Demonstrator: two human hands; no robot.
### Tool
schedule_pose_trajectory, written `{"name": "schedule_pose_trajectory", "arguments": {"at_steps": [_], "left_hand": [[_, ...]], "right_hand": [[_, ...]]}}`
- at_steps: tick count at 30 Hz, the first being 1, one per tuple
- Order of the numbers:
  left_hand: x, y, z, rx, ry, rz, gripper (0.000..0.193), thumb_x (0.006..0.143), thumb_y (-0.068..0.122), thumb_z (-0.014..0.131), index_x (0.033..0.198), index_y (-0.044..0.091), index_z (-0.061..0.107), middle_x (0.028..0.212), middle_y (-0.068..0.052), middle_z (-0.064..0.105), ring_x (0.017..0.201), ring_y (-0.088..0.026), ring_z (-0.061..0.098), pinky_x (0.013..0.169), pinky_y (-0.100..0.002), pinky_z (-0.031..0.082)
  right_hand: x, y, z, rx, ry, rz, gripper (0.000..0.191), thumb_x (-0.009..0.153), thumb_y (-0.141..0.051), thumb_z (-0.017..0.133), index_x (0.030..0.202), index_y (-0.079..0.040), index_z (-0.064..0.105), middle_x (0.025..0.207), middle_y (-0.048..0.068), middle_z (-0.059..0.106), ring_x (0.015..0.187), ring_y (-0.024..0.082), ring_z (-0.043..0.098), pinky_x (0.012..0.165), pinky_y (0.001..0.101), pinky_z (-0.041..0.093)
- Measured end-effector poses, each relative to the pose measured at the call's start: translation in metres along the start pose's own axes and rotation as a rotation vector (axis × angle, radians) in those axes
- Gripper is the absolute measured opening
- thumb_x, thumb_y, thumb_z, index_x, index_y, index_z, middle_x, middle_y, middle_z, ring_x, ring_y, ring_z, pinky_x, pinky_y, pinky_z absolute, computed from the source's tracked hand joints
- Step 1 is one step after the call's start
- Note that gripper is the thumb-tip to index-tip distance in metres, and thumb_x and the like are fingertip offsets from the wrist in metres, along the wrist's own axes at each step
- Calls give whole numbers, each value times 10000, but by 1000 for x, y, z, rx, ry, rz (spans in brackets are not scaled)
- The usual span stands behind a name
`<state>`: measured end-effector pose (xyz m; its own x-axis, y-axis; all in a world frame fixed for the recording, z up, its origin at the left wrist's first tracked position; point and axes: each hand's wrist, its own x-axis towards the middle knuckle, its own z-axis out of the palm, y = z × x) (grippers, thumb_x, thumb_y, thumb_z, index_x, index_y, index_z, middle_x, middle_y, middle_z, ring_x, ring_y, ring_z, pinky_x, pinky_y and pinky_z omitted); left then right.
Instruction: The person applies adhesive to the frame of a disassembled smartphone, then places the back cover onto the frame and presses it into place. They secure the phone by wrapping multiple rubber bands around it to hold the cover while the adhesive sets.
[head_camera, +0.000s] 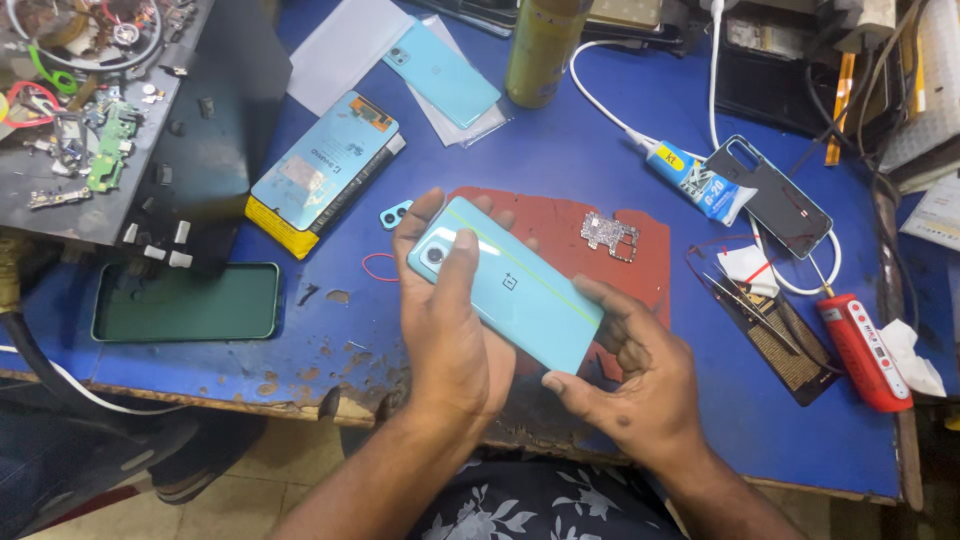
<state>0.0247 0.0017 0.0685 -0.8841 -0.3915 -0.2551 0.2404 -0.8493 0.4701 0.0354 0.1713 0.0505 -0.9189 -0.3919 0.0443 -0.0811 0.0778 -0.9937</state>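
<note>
Head view: light-blue phone (510, 290) in both hands (450, 330).

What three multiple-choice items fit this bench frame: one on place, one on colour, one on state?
1. Where does the small bare circuit board lie?
A. on the dark red mat
B. on the floor
C. inside the black box

2. What colour is the slim glossy phone in the hands?
A. black
B. light blue
C. red

3. How is that phone held?
A. flat on the table
B. by one hand only
C. by both hands, back cover up

Key: 1 A, the board rests on the red mat. 2 B, its back is pale blue. 3 C, the left hand and right hand grip it, camera lens upward.
</note>
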Motion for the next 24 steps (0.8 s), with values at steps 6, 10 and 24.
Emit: {"name": "schedule_pose_trajectory", "arguments": {"at_steps": [6, 10, 24], "left_hand": [[-7, 10, 2, -39, -105, -44, 657, 896, -87, 462, 1479, 187, 333, 1376, -160, 461, 1318, -309, 509, 1134, -565, 451], [-6, 13, 2, -30, -72, -51, 684, 882, -108, 448, 1489, 186, 333, 1389, -161, 448, 1333, -312, 486, 1142, -576, 438], [-6, 10, 4, -32, 16, -85, 601, 900, -68, 440, 1441, 186, 375, 1462, -160, 422, 1359, -296, 449, 1094, -532, 440]], "right_hand": [[3, 7, -6, 35, -19, 36, 841, 742, 12, 840, 1477, 76, 438, 1405, 233, 599, 1358, 294, 584, 1154, 411, 463], [3, 7, -11, 15, -133, -168, 867, 784, -93, 875, 1494, 52, 400, 1582, 244, 449, 1511, 322, 434, 1271, 445, 345], [4, -11, 9, -660, 23, -577, 359, 838, -76, 826, 1178, -97, 714, 1415, 192, 624, 1372, 408, 597, 1140, 495, 524]]}}
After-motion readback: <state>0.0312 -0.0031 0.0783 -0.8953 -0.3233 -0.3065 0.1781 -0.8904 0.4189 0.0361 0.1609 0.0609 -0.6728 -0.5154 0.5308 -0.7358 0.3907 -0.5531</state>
